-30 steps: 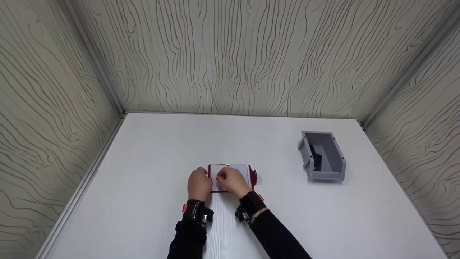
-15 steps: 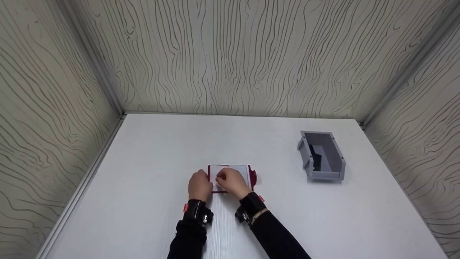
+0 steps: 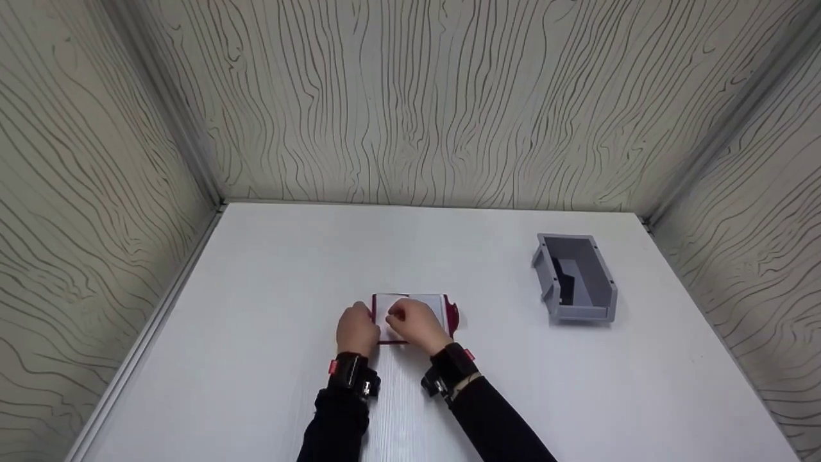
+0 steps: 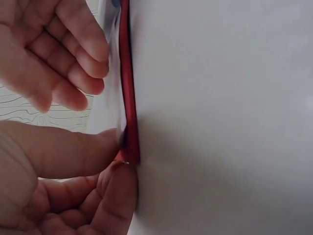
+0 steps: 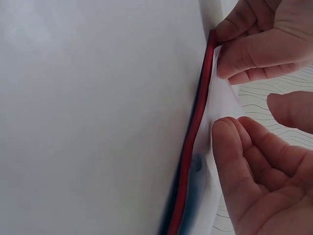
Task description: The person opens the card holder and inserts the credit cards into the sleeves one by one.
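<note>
A small notebook (image 3: 383,305) with white pages and a dark red cover lies spread flat on the white table in the head view. At its left edge, my left hand (image 3: 356,328) pinches the near corner of the red cover (image 4: 128,83) between thumb and finger, as the left wrist view shows. My right hand (image 3: 417,324) hovers at the pages. In the right wrist view its fingers (image 5: 227,142) bend loosely beside a white page (image 5: 222,100), thumb apart; whether they touch the paper is unclear. A blurred blue patch (image 5: 195,191) shows along the page.
A red tab (image 3: 453,317) sticks out from the notebook's right side. Back right on the table (image 3: 288,256) stands a grey plastic bin (image 3: 584,312) with a black piece (image 3: 566,285) inside. Wood-patterned panels (image 3: 410,102) wall the table at the back and both sides.
My left hand has shifted very slightly along the notebook's left edge. The right hand and the notebook stay practically where they were.
</note>
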Demonstrator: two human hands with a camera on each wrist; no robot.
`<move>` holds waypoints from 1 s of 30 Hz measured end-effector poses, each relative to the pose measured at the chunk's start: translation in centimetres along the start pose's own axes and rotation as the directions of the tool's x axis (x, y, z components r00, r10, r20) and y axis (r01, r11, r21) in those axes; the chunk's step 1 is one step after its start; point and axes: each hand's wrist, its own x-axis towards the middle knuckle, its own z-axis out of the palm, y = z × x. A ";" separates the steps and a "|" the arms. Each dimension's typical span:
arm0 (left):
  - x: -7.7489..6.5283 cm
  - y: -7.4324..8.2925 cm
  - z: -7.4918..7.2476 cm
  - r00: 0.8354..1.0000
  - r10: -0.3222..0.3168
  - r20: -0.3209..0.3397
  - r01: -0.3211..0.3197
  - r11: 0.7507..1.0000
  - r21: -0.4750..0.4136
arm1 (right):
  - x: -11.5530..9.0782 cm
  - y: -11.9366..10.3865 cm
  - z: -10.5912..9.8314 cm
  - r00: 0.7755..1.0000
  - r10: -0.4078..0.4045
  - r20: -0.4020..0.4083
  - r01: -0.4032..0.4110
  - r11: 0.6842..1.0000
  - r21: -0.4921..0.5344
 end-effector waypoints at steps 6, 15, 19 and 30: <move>0.0 0.0 0.1 0.999 -0.029 0.044 0.029 1.000 0.001 | -0.6 0.0 -1.5 1.000 0.016 -0.005 -0.016 0.999 0.033; 0.0 -0.2 0.0 0.998 -0.047 0.041 0.048 0.999 -0.026 | -1.5 1.2 -4.5 0.996 0.038 -0.085 -0.033 0.997 0.063; 0.0 -0.2 0.0 0.997 -0.052 0.053 0.053 0.998 -0.027 | -1.9 1.9 -6.2 0.991 0.076 -0.114 -0.067 0.995 0.079; 0.0 -0.4 0.1 0.998 -0.048 0.042 0.049 0.999 -0.023 | -3.8 5.7 -11.6 0.965 0.165 -0.203 -0.154 0.986 0.070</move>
